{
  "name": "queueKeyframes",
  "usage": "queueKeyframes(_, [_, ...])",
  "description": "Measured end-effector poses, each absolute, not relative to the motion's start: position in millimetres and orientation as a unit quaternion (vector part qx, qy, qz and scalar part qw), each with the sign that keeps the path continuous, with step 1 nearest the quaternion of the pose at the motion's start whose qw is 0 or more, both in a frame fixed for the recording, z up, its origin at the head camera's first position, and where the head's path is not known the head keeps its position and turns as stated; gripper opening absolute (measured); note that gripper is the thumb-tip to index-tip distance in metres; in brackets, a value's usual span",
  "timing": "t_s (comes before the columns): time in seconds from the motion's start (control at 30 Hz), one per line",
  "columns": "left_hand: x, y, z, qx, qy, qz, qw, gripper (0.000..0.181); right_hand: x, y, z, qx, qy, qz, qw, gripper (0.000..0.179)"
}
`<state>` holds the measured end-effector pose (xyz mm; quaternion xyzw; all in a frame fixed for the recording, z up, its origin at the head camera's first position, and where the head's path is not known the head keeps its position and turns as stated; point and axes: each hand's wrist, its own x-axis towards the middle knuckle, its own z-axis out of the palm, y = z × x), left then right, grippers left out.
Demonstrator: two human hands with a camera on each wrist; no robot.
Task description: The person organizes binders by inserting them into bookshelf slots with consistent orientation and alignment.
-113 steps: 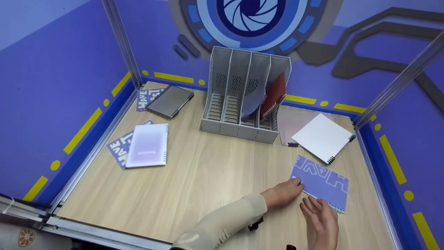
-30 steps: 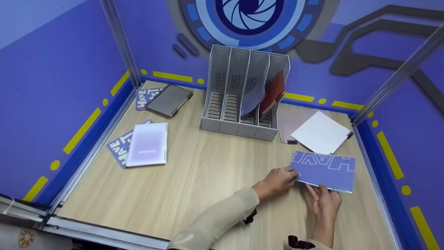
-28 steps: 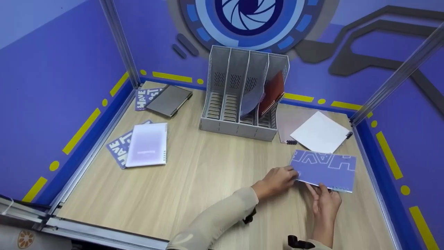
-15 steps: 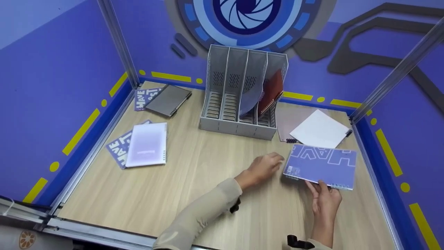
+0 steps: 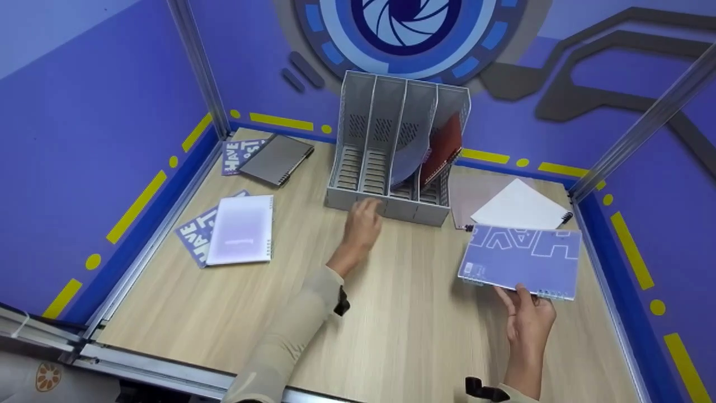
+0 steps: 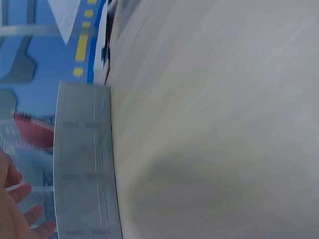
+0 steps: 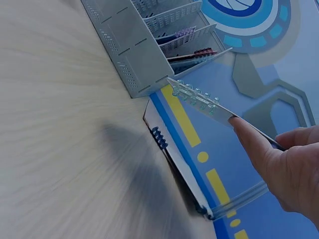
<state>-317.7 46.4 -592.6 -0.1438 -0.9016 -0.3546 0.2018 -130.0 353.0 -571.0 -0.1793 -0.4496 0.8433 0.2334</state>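
Note:
A purple spiral notebook [image 5: 520, 262] with white outlined letters is pinched along its near edge by my right hand [image 5: 528, 322]. It is raised above the table, and its clear coil shows in the right wrist view. My left hand [image 5: 363, 226] holds nothing, its fingers loosely bent at the front lip of a grey file rack [image 5: 387, 208] with upright dividers. In the left wrist view the fingers [image 6: 34, 215] are spread apart beside the rack. A red notebook [image 5: 444, 148] leans in the rack's rightmost slot, and a purple-edged notebook stands in the slot left of it.
Right of the rack, a white notebook [image 5: 520, 207] lies over a pinkish one [image 5: 464, 190]. At the left, a pale lilac notebook [image 5: 240, 229] and a grey notebook [image 5: 278, 159] each overlap a purple lettered one. Metal posts and blue walls enclose the wooden table [image 5: 414, 330].
My left hand has let go of the purple notebook and moved left and away to the rack's front. My right hand has lifted the notebook, which now overlaps the white one in view.

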Motion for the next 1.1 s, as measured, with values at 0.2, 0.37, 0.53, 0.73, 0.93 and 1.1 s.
queueKeyframes(0.2, [-341.1, 6.6, -592.1, -0.052, -0.903, -0.378, 0.197, 0.035, -132.1, 343.7, -563.0, -0.172, -0.475, 0.831, 0.233, 0.051])
queueKeyframes(0.37, [-359.5, -18.0, -596.6, 0.021, -0.857, -0.486, 0.168, 0.037, -136.2, 336.6, -560.2, -0.159, -0.470, 0.835, 0.237, 0.051])
queueKeyframes(0.53, [-369.7, -35.8, -603.6, 0.072, -0.829, -0.538, 0.134, 0.042, -140.1, 329.1, -561.4, -0.153, -0.491, 0.826, 0.230, 0.052])
queueKeyframes(0.73, [-375.9, -42.9, -609.0, 0.077, -0.827, -0.546, 0.108, 0.043, -144.3, 321.7, -560.1, -0.157, -0.510, 0.818, 0.213, 0.052])
queueKeyframes(0.93, [-383.7, -44.6, -609.6, 0.082, -0.825, -0.550, 0.102, 0.039, -148.2, 315.3, -559.4, -0.144, -0.527, 0.812, 0.205, 0.052])
queueKeyframes(1.1, [-388.6, -43.8, -608.3, 0.110, -0.849, -0.511, 0.078, 0.032, -150.7, 311.2, -560.8, -0.129, -0.540, 0.808, 0.199, 0.053])
